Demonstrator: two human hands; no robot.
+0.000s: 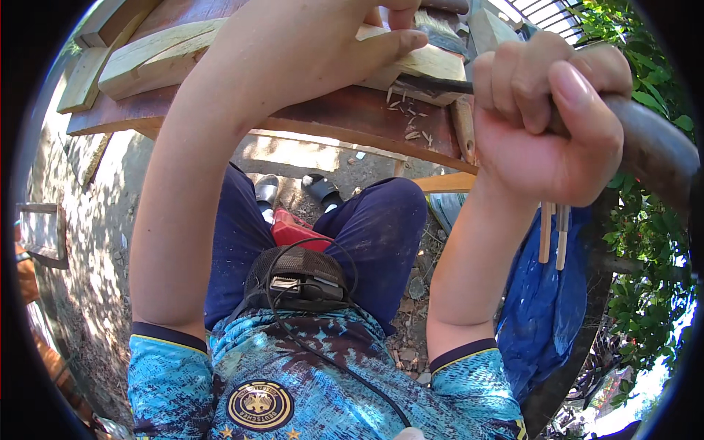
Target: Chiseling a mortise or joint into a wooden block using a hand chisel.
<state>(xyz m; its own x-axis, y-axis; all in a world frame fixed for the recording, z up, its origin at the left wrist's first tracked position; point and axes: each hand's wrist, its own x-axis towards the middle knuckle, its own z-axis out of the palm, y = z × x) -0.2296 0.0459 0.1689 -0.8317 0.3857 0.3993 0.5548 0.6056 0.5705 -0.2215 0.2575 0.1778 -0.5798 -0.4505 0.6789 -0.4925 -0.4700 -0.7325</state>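
Note:
My left hand [345,37] grips a pale wooden piece [418,67] on the reddish-brown wooden bench [315,125], its thumb lying across the top and some fingers cut off by the upper edge. My right hand [550,125] is closed round a dark tool; its thick, blurred handle [653,143] sticks out to the right, and a thin dark blade [455,86] runs left against the piece's near end. Small wood shavings [414,136] lie below that end, beside a short round wooden stick [463,128].
Other boards [147,59] lie at the bench's left. A red object [290,231] is between my knees. A blue tarp [543,315] and narrow wooden sticks [545,235] are at right, near leafy plants [642,279]. A wooden frame [40,231] is on the left.

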